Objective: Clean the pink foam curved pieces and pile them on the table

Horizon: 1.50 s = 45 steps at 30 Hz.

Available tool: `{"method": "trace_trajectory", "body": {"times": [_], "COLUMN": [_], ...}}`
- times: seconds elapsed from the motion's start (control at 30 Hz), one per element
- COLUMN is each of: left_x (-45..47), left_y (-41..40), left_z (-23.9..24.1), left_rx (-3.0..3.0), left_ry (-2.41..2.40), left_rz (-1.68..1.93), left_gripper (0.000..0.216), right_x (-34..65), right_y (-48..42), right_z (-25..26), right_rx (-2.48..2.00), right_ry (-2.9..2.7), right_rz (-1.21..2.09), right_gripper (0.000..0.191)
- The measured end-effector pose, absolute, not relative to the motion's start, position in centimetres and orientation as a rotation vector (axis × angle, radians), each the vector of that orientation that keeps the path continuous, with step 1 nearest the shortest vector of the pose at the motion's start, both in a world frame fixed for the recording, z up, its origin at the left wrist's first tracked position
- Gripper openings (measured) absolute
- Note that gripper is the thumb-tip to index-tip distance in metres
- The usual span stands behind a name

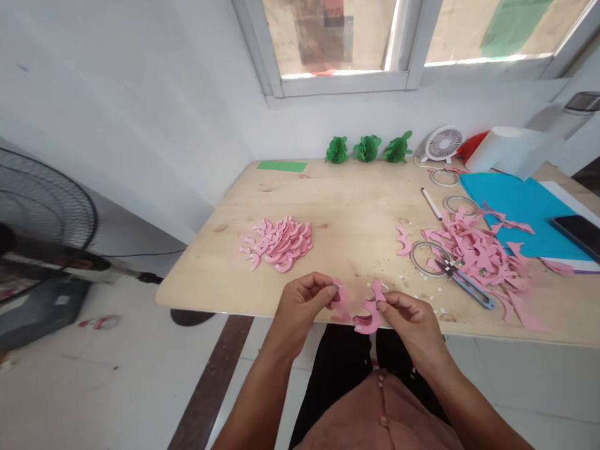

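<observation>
My left hand (309,297) pinches a curved pink paper cutout (343,303), somewhat blurred, over the table's front edge. Just to its right, my right hand (407,319) grips a small stack of pink paper cutouts (370,317) with scalloped, curved outlines. The two held pieces are apart. A heap of similar pink cutouts (288,240) lies on the table to the left of my hands. One more pink cutout (403,240) rests alone beyond my right hand.
Blue-handled thread snips (469,287) lie by pink paper scraps (487,250) and tape rings (426,257). Right of these are blue sheets (529,206) and a phone (581,236). Green paper ornaments (368,148) and a small fan (443,144) stand along the wall. A floor fan (42,219) is left.
</observation>
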State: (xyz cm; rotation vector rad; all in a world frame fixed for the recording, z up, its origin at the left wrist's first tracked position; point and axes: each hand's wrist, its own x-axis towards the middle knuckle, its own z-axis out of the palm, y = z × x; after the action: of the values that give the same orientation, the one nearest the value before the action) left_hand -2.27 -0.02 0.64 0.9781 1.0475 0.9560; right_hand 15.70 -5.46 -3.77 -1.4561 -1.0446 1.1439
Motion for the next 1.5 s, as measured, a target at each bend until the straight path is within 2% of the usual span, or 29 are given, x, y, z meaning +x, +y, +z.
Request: {"method": "trace_trajectory", "body": {"times": [0.13, 0.47, 0.67, 1.5], "left_x": [-2.1, 0.5, 0.8, 1.5], "left_y": [-1.5, -2.0, -2.1, -2.2], "left_z": [1.8, 1.2, 0.7, 0.8], "left_rx": [1.020, 1.071, 1.106, 0.881], "left_ry": [0.947, 1.124, 1.135, 1.070], "left_rz": [0.718, 0.833, 0.946, 0.970], "left_gripper": [0.008, 0.013, 0.008, 0.014], "right_x": [15.8, 15.4, 15.4, 15.6], "right_y": [-5.1, -5.6, -5.6, -6.1], "right_z": [-3.4, -2.1, -1.7, -1.6], "right_rx": [-1.459, -1.411, -1.398, -1.364], "right_ry": [-1.121, -1.279, -1.270, -1.341], "right_rz": [1.139, 1.181, 1.199, 1.194], "right_gripper": [0.020, 0.020, 0.019, 0.016]}}
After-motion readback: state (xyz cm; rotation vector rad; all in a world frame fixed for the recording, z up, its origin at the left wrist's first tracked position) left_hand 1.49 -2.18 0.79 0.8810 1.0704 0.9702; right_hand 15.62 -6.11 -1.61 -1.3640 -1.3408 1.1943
